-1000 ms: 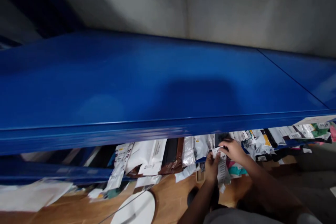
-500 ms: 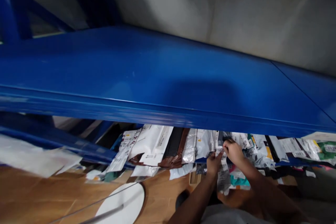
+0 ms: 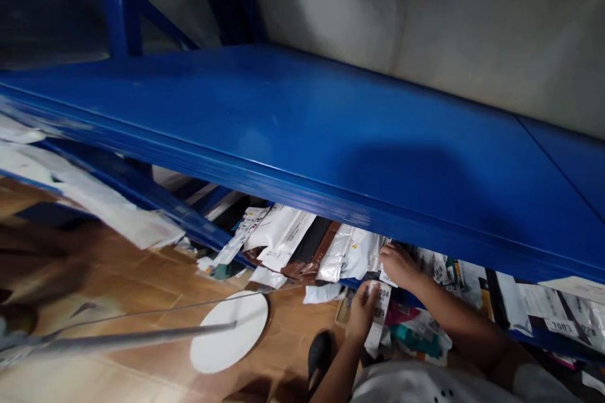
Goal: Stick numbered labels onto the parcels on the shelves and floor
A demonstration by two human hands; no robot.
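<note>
Strip of numbered white paper [image 3: 380, 312] hangs pinched in my left hand [image 3: 363, 312], near the blue lower shelf's front edge [image 3: 543, 343]; tugging could tear the white slip [image 3: 387, 276] my right hand [image 3: 399, 264] grasps.

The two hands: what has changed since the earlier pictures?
They have parted: the right hand is now at the parcels, with what looks like a white label; the left hand, nearer the body, still holds the numbered strip. The parcels and blue shelf stayed in place.

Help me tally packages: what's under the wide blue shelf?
Packages in a row, near ends showing, the right hand at them; the shelf hides their far ends and anything deeper.
</note>
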